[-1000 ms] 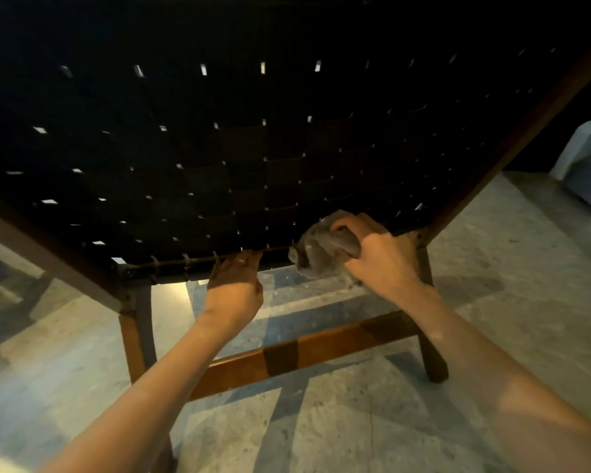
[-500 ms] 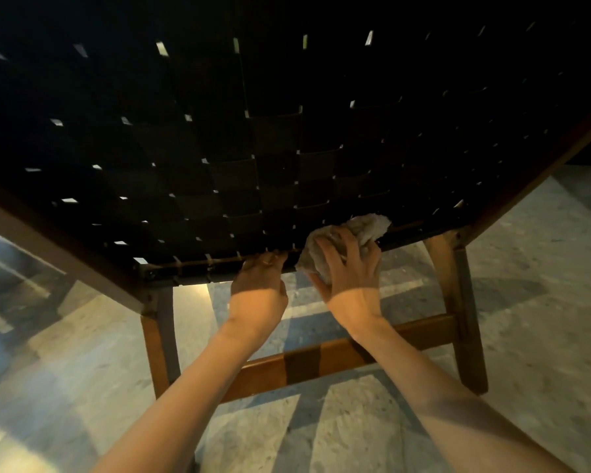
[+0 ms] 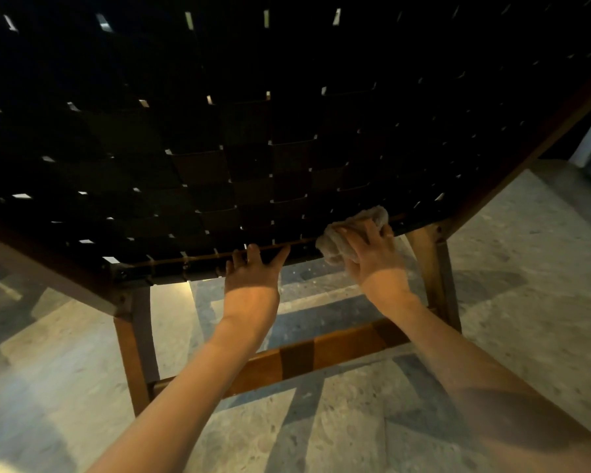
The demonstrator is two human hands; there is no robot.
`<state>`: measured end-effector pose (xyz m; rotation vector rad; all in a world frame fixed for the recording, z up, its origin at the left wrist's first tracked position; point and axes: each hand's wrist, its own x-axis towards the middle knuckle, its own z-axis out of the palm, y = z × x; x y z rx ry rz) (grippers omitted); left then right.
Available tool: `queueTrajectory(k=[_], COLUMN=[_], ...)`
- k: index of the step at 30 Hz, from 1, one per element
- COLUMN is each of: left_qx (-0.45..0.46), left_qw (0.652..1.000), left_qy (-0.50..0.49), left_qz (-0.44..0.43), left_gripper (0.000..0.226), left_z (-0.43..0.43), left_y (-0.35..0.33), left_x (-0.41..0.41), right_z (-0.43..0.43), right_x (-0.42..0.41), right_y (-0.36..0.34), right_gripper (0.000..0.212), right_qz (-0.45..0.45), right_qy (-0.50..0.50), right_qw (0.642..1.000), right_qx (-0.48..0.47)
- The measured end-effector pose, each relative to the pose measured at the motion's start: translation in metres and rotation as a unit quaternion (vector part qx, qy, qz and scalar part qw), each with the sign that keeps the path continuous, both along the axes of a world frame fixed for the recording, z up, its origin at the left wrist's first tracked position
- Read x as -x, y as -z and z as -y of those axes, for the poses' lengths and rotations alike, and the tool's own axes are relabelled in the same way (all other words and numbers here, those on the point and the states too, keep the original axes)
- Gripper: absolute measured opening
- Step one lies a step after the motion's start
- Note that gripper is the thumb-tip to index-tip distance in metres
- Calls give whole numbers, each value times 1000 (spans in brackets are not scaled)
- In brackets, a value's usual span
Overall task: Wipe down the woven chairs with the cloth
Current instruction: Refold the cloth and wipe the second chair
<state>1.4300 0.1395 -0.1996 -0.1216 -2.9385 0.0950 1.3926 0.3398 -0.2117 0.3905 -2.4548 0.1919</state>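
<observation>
Since the moment before, the right hand (image 3: 372, 257) has slid a little to the right with the crumpled pale grey cloth (image 3: 347, 238), away from the left hand (image 3: 253, 273). The left hand rests straight, slightly spread fingers on the lower edge of the dark woven-strap chair (image 3: 219, 165) and holds nothing. Just right of it the cloth, bunched and wrinkled, is pressed on the same edge, and the right hand's fingers curl over it. Beyond this hand stands a brown wooden leg (image 3: 434, 278).
</observation>
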Motion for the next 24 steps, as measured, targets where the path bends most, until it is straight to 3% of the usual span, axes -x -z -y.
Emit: queueTrajectory(k=[2, 5, 9, 12, 14, 17, 24], left_qx=[-2, -2, 0, -6, -8, -5, 5], left_qw=[1000, 999, 999, 999, 999, 1000, 999], left_qy=[-10, -22, -27, -25, -24, -25, -28], left_qz=[14, 25, 24, 23, 19, 17, 16], left_gripper=[69, 68, 68, 66, 66, 66, 68], left_z=[-4, -9, -13, -13, -13, -12, -12], left_y=[-2, -4, -6, -7, -7, -6, -4], left_x=[2, 1, -1, -1, -2, 0, 0], right_z=[-24, -41, -18, 7, 17, 22, -16], right_x=[1, -2, -11, -13, -8, -1, 13], right_y=[-1, -7, -9, -2, 4, 6, -2], right_gripper=[43, 36, 41, 51, 47, 33, 28], right_qz=[-17, 22, -20, 24, 35, 13, 37], right_qy=[48, 84, 11, -11, 5, 30, 39], right_qw=[998, 990, 987, 981, 977, 978, 988], right_qx=[-25, 108, 160, 193, 210, 206, 146])
